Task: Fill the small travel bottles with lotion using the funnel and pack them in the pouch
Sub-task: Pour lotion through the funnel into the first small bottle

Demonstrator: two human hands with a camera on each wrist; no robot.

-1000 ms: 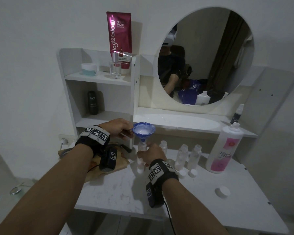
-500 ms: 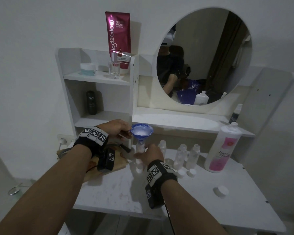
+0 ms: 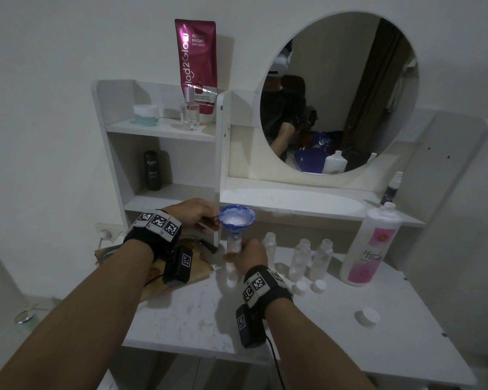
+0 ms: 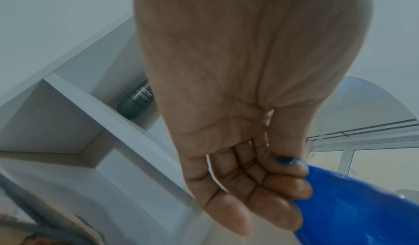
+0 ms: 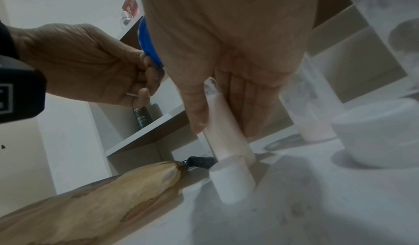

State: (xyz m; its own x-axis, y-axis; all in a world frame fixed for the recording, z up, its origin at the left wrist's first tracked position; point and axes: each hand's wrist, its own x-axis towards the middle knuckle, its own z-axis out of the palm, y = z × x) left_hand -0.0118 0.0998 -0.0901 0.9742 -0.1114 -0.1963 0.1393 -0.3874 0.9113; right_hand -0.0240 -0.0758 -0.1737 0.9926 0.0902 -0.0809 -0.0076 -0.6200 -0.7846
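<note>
Two hands busy: your left hand (image 3: 195,218) fingers pinch the funnel (image 3: 238,218) tab; your right hand (image 3: 250,254) fingers curl round the bottle (image 5: 223,123) directly beneath.

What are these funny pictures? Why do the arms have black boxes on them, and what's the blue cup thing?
A person wears three cameras: one on the head, one on each wrist, in those black boxes. The big picture looks down from the head; the two close ones look along each hand. The left hand pinches a blue funnel with white lotion in it. The right hand holds a small bottle under the funnel. On the white table stand more small bottles, their caps, a big lotion bottle and a tan pouch.
</note>
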